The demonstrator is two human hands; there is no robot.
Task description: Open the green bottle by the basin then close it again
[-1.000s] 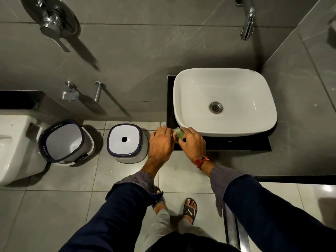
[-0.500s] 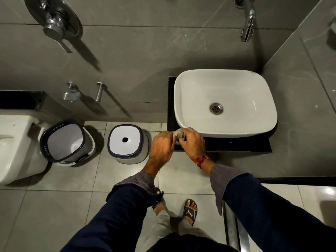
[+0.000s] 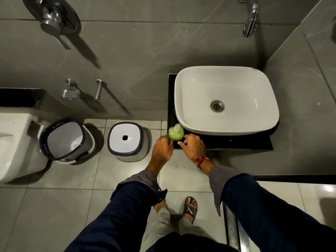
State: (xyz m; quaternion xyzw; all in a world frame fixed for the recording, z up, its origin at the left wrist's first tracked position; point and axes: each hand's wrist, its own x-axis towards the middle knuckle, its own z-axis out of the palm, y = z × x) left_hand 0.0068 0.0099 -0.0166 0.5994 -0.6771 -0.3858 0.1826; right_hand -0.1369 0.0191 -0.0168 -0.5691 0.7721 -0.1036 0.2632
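The green bottle point(image 3: 176, 134) with a pale pump top stands upright on the black counter point(image 3: 236, 142), at the front left corner of the white basin point(image 3: 227, 100). Its top is fully in sight and the pump cap sits on it. My left hand point(image 3: 161, 148) is curled against the bottle's lower left side. My right hand point(image 3: 193, 146) is at its lower right, fingers spread, with the fingertips just at the bottle's edge. A red thread is tied around my right wrist.
A wall tap point(image 3: 251, 19) hangs above the basin. On the floor to the left stand a lidded white bin point(image 3: 127, 140) and an open bucket point(image 3: 65, 139), beside a toilet point(image 3: 14, 146). My sandalled feet point(image 3: 190, 209) are on grey tiles below.
Both hands covered the bottle's top before. They have drawn back towards me and lower, and the bottle's pump top now shows in full.
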